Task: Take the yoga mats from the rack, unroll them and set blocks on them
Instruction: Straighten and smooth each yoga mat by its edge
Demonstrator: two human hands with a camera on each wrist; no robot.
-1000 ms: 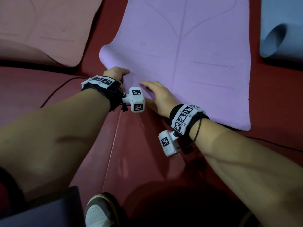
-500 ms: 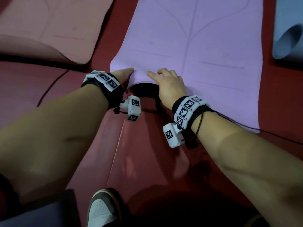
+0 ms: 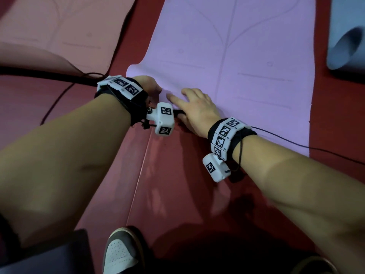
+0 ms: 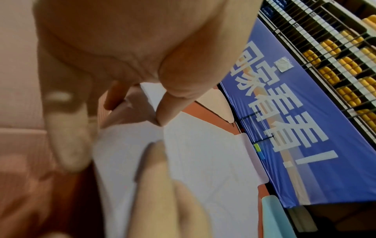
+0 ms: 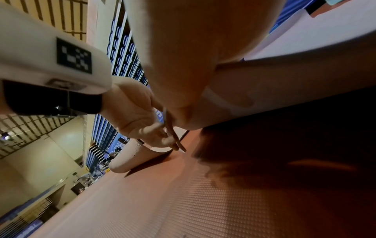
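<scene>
Two hands at near edge of flat lilac foam yoga mat (image 3: 246, 62), spread on red floor (image 3: 167, 184) | left hand (image 3: 151, 87) pinching curled edge at 9 o'clock | right hand (image 3: 195, 109) beside it, fingers flat on top, thumb beneath | pink mat (image 3: 65, 32) at 10 o'clock | rolled pale-blue mat (image 3: 347, 40) at 2 o'clock.
</scene>
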